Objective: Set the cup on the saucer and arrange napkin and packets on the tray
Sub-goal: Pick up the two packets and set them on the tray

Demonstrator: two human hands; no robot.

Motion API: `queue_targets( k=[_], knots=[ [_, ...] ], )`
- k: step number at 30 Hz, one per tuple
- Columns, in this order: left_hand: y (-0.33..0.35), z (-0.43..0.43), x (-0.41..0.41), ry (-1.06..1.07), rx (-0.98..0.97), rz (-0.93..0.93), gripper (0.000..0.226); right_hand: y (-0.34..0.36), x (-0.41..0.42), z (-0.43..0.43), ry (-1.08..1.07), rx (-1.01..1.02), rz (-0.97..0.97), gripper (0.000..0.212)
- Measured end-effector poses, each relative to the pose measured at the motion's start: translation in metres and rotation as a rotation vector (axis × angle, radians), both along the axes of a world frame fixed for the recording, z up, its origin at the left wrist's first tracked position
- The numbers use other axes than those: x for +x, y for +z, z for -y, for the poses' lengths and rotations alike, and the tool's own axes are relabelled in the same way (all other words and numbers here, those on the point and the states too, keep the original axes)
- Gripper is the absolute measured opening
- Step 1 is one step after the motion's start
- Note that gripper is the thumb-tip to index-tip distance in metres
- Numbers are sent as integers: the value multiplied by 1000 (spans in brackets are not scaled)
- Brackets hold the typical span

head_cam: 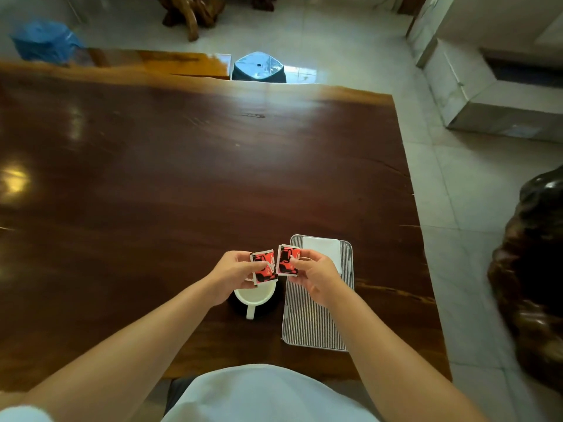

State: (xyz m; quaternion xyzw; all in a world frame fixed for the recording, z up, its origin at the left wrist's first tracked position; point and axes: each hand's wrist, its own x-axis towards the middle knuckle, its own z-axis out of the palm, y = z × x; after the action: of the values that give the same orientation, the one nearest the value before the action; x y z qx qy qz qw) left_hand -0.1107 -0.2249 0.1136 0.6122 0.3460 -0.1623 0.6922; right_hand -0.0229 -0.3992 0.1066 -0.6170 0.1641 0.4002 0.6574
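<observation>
We hold a left packet [264, 267] and a right packet [287, 259] above the cup [255, 295]; the tray [307, 324] lies at three o'clock.

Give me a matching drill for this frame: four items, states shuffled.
Items:
1. cup
2. napkin
3. left packet
4. right packet

States:
A. held in right hand
B. on dark saucer, handle toward the person
C. lying on far end of tray
D. held in left hand

Pairs: 1-B, 2-C, 3-D, 4-A
</observation>
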Motion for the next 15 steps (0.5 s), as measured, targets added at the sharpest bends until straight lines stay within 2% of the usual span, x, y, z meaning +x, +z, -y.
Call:
queue_targets(
  k=[4,11,15],
  knots=[
    [-1,5,0,8,-30,7,23,1,-7,2,12,18,-15,18],
    [-5,8,-2,57,42,-39,27,3,-17,0,59,59,-68,11],
    [-5,11,-3,88,75,-29,28,5,-22,-6,111,72,-61,16]
  ],
)
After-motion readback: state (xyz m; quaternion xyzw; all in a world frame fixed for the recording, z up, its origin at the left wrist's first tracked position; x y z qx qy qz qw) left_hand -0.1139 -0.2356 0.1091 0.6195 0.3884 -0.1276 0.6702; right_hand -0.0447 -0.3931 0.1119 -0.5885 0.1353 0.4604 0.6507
